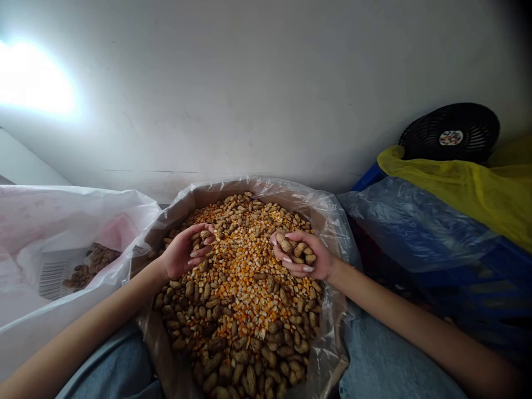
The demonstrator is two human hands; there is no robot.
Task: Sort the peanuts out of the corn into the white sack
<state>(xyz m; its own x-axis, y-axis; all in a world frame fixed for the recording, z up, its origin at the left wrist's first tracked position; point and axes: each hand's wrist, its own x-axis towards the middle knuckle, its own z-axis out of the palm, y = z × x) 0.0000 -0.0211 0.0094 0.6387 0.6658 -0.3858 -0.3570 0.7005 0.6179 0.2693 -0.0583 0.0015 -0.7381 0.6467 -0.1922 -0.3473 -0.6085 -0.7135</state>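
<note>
on my feed, my left hand [187, 252] is half curled, a few in-shell peanuts [202, 238] caught in its fingers. my right hand [301, 255] is cupped almost shut around a handful more. both hang just over a heap of peanuts and yellow corn kernels [245, 288] in a plastic-lined tub [249, 185], beside a white plastic bag [70, 221].

One left hand [183, 252], one right hand [301, 255], one plastic-lined tub [183, 202] of peanuts [233, 360] and corn [245, 277]. One white bag [62, 233], one black fan [451, 133].
</note>
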